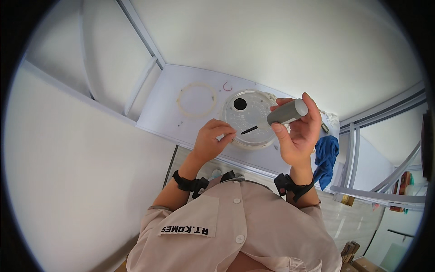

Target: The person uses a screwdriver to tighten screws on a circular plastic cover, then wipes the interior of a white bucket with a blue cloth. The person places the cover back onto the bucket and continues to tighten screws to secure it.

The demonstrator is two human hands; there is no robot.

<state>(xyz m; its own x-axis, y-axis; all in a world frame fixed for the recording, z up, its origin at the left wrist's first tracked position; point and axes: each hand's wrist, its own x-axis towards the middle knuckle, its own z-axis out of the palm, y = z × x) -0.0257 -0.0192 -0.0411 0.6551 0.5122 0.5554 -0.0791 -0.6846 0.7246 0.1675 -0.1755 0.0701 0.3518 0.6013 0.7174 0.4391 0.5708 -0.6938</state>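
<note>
My right hand [301,138] is closed around a grey cylindrical bottle [286,113], held tilted with its pale flat end up to the right. The bottle's lower end points toward my left hand [215,139], whose thumb and fingertips are pinched together; anything between them is too small to name. A short black stick [248,130] shows between the hands, over a round clear-topped lid or container [253,142]. Whether the stick lies there or belongs to the bottle, I cannot tell. A black disc [240,104] sits on the round top.
A large cream ring [179,105] lies on the white table [154,119], with a small red curved wire [227,86] beside it. Blue cloth [326,156] hangs over the right edge. White walls and a metal frame [140,34] border the table. Boxes [369,264] stand on the floor at lower right.
</note>
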